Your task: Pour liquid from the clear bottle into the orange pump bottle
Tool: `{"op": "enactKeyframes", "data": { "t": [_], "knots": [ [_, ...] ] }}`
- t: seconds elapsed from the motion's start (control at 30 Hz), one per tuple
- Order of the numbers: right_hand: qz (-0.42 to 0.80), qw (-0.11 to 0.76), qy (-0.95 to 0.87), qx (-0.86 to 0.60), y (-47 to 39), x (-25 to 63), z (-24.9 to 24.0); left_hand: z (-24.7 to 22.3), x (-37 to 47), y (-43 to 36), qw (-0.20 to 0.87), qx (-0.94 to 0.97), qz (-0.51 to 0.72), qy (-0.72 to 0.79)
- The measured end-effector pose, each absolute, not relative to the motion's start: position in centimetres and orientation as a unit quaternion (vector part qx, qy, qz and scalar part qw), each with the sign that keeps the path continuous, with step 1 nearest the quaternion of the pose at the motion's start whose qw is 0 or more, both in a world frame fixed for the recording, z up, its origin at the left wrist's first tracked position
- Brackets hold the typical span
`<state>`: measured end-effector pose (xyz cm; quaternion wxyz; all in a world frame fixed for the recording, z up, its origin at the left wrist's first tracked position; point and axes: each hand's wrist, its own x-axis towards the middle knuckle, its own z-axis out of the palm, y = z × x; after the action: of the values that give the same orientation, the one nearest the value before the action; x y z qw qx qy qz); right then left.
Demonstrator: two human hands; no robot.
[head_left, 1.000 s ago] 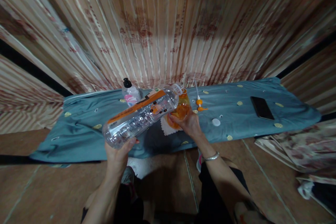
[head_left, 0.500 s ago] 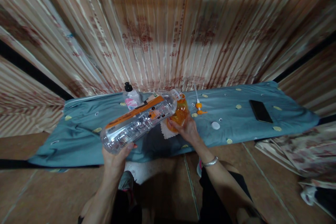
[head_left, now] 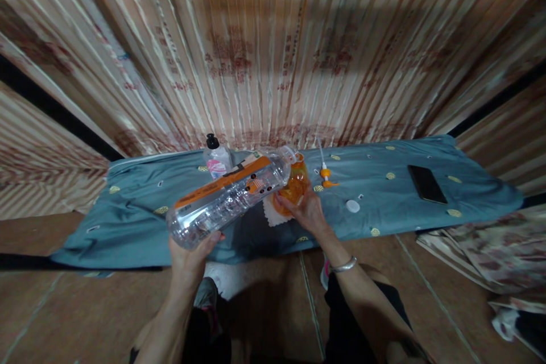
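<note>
Dim indoor light, pale glare on floor, dark central shadow, soft blur, stretched wide-angle edges

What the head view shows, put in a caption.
Left hand holds clear bottle tilted towards orange bottle in right hand.

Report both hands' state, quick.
Left hand: closed around the base of the large clear bottle.
Right hand: closed around the orange bottle.

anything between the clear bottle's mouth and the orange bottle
Nothing visible: the clear bottle, tilted in the left hand, has its mouth at the rim of the orange bottle; the pump lies aside.
</note>
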<state>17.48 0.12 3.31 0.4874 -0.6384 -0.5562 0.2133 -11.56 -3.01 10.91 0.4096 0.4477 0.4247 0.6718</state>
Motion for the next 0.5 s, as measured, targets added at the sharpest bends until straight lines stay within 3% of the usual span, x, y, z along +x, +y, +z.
{"op": "enactKeyframes", "data": {
  "t": [0.5],
  "knots": [
    [0.215,0.472,-0.557,-0.649,0.15,17.62,3.63,10.83,-11.87,-2.65,0.404,0.460,0.666,0.426]
  ]
}}
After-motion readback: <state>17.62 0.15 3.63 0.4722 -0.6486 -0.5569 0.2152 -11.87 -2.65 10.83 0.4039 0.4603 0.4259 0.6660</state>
